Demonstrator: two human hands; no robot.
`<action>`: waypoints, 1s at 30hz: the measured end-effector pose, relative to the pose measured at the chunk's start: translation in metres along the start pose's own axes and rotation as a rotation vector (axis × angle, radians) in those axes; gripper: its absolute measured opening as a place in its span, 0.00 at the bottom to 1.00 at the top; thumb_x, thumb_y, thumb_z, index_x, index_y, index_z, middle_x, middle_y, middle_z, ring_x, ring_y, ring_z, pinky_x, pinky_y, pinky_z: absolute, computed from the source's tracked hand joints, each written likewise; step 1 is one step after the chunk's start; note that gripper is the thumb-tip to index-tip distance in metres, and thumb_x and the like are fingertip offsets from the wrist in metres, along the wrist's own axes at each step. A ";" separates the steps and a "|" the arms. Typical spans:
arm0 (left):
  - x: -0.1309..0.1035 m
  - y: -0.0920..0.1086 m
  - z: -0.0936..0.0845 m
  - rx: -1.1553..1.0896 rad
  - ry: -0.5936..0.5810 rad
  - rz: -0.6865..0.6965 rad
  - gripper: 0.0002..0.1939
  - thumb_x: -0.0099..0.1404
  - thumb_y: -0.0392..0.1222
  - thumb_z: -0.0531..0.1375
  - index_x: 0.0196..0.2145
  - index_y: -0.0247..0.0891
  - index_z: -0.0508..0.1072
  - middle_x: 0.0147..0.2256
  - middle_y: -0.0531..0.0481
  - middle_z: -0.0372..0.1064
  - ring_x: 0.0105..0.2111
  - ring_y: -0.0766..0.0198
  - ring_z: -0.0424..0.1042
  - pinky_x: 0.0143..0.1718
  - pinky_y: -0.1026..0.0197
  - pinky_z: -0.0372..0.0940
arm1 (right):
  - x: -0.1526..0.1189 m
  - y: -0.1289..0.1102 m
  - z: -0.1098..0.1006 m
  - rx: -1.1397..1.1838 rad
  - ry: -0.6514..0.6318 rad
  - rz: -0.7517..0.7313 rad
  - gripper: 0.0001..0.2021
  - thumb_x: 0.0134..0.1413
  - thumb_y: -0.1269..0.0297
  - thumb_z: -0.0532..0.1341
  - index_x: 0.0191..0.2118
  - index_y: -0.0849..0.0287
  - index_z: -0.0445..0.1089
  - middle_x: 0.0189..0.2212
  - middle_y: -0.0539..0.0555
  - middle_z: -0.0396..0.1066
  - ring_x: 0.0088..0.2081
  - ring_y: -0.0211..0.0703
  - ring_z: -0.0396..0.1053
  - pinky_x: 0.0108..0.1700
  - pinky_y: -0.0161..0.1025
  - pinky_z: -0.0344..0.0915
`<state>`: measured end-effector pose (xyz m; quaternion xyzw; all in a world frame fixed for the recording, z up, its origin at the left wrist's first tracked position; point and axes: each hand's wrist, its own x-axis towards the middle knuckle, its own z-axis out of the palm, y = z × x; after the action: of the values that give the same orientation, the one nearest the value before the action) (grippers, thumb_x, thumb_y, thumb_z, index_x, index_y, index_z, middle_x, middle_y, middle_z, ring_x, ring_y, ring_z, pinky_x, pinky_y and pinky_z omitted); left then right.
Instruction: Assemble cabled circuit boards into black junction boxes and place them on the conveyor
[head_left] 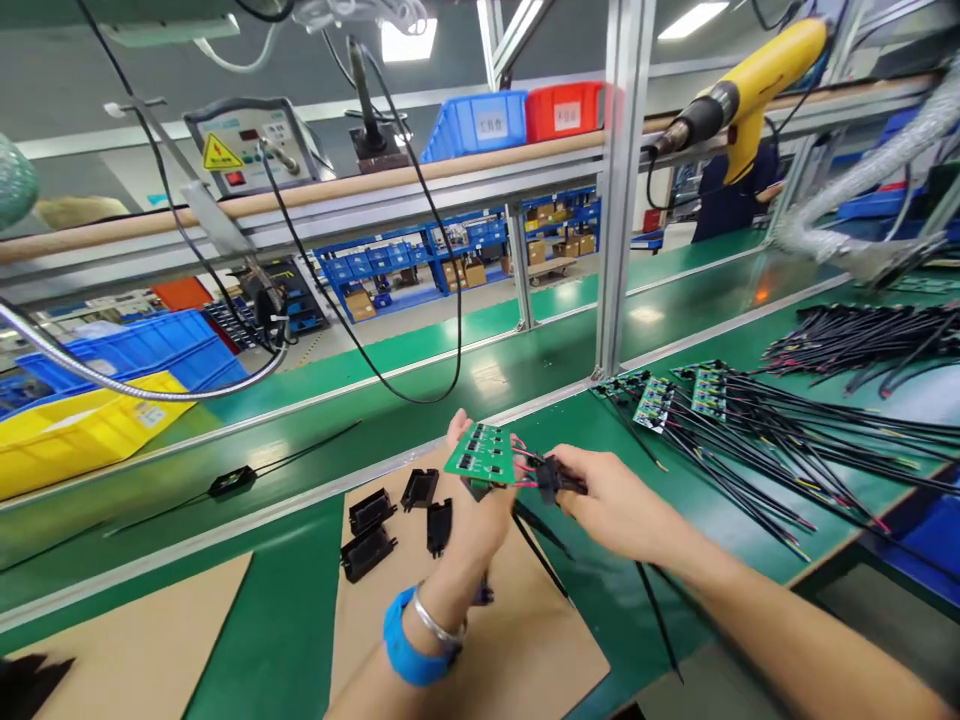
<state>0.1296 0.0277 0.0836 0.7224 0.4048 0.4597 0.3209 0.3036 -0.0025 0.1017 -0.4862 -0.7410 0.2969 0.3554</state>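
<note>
A green circuit board [484, 452] with small black parts is held up over a brown cardboard sheet [540, 640]. My left hand [480, 515] is closed around it from below; most of its fingers are hidden behind the board. Red and black wires leave the board's right edge and run into black cables with dark fittings [550, 478]. Those cables are pinched in my right hand [604, 495], and their ends hang down past the cardboard. Left of my left hand lie several black plastic housings, one [367, 553] nearest the cardboard's left edge.
More boards with cables [709, 392] and a cable pile [870, 335] lie at right. A metal post [624, 200] rises behind my hands. A looped black cord [397, 395] hangs ahead. A yellow heat gun [772, 75] is overhead; a yellow bin [97, 425] stands left.
</note>
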 end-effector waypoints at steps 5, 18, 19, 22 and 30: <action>-0.006 0.011 -0.058 -0.005 -0.250 -0.335 0.14 0.62 0.45 0.61 0.42 0.34 0.70 0.24 0.55 0.65 0.20 0.69 0.67 0.21 0.68 0.62 | 0.016 0.026 -0.056 -0.283 -0.230 -0.212 0.13 0.57 0.52 0.59 0.38 0.55 0.74 0.24 0.48 0.69 0.25 0.40 0.64 0.28 0.34 0.54; -0.062 -0.036 0.008 0.064 -0.796 -0.860 0.12 0.62 0.48 0.59 0.30 0.36 0.65 0.20 0.56 0.62 0.12 0.71 0.61 0.13 0.71 0.54 | 0.049 0.081 0.011 -0.203 -0.599 -0.152 0.12 0.48 0.60 0.67 0.39 0.60 0.74 0.30 0.52 0.73 0.29 0.42 0.68 0.30 0.34 0.58; -0.064 -0.038 0.010 0.062 -0.776 -0.880 0.12 0.63 0.48 0.58 0.31 0.36 0.64 0.19 0.56 0.61 0.12 0.72 0.60 0.12 0.71 0.53 | 0.048 0.085 0.020 -0.207 -0.597 -0.167 0.05 0.49 0.64 0.65 0.32 0.60 0.73 0.26 0.51 0.72 0.28 0.41 0.67 0.30 0.35 0.57; -0.069 -0.043 0.013 0.064 -0.715 -0.925 0.13 0.64 0.49 0.57 0.32 0.37 0.63 0.19 0.58 0.58 0.11 0.73 0.57 0.11 0.71 0.52 | 0.043 0.095 0.033 -0.181 -0.546 -0.187 0.03 0.53 0.70 0.60 0.31 0.59 0.70 0.28 0.51 0.71 0.31 0.40 0.66 0.33 0.34 0.56; -0.086 -0.049 0.023 0.076 -0.598 -0.819 0.13 0.63 0.45 0.54 0.41 0.35 0.69 0.28 0.52 0.67 0.15 0.70 0.60 0.14 0.67 0.56 | 0.019 0.100 0.040 -0.171 -0.657 -0.131 0.09 0.43 0.72 0.64 0.25 0.57 0.61 0.22 0.47 0.64 0.26 0.38 0.62 0.26 0.34 0.48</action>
<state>0.1152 -0.0271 -0.0003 0.6157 0.5616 0.0539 0.5501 0.3168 0.0468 0.0050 -0.3439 -0.8678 0.3509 0.0740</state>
